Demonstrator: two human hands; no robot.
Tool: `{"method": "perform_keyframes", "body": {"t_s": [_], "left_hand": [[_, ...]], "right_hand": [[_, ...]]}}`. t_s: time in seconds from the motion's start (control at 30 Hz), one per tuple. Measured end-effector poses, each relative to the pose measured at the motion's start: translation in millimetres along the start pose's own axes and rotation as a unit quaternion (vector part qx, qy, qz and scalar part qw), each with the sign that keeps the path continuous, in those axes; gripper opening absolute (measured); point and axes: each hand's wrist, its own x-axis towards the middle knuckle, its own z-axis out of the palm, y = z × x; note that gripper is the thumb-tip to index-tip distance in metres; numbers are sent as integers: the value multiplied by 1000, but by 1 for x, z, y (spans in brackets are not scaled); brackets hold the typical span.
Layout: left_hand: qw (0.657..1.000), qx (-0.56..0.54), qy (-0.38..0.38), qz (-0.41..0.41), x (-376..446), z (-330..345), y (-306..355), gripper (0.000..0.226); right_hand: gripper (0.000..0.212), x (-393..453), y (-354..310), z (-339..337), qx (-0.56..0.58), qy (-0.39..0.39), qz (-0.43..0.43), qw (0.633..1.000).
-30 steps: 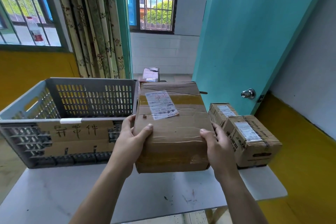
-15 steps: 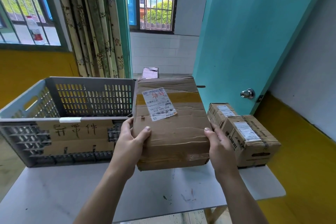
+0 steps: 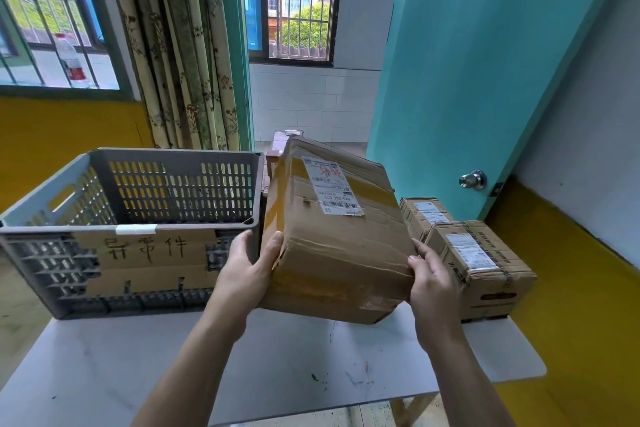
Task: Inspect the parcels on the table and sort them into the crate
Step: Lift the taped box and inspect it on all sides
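I hold a large worn cardboard parcel above the white table, tilted so its left side rises. A white shipping label with red writing sits on its top face. My left hand grips its near left corner, thumb on top. My right hand grips its near right edge. The grey slotted crate stands to the left, a cardboard sign with handwritten characters taped to its front. It looks empty. Two smaller taped parcels sit on the table at the right.
A teal door with a metal knob stands open behind the right parcels. Another small box shows beyond the held parcel. A curtain and barred windows lie behind the crate. The table's near right corner ends beside a yellow wall.
The parcel has been lifted higher off the table and rotated, its left side tilting up toward the crate. Both hands kept their grip and moved with it.
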Motion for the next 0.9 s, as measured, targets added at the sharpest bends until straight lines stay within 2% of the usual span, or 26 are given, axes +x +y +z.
{"method": "perform_keyframes", "body": {"t_s": [0.03,0.07,0.17,0.33,0.47,0.6,0.7,0.77,0.9], "left_hand": [[999,-8,-10,-40,2,-1,-2,119],[998,-19,-20,-61,0,0,0,125],[997,-58,-27,-41,-4,3,2,122],[988,-146,0,39,-13,10,8,108],[984,-163,13,68,-17,12,9,90],[987,-121,41,101,-17,20,6,59],[986,-105,48,117,-17,25,2,60],[986,-110,38,121,-17,27,1,56],[987,-128,-13,100,-20,29,1,55]], "right_hand": [[35,0,1,-1,1,-3,2,1000],[35,0,2,-1,-2,-8,2,1000],[39,4,1,-1,-45,-14,-19,999],[41,5,8,7,-151,-76,-62,984],[46,6,14,10,-185,-83,-86,975],[39,-4,-1,13,-144,-81,-128,978],[54,-11,-16,11,-100,-139,-106,980],[56,-14,-21,12,-88,-177,-89,976],[55,-15,-18,14,-89,-185,-93,974]]}}
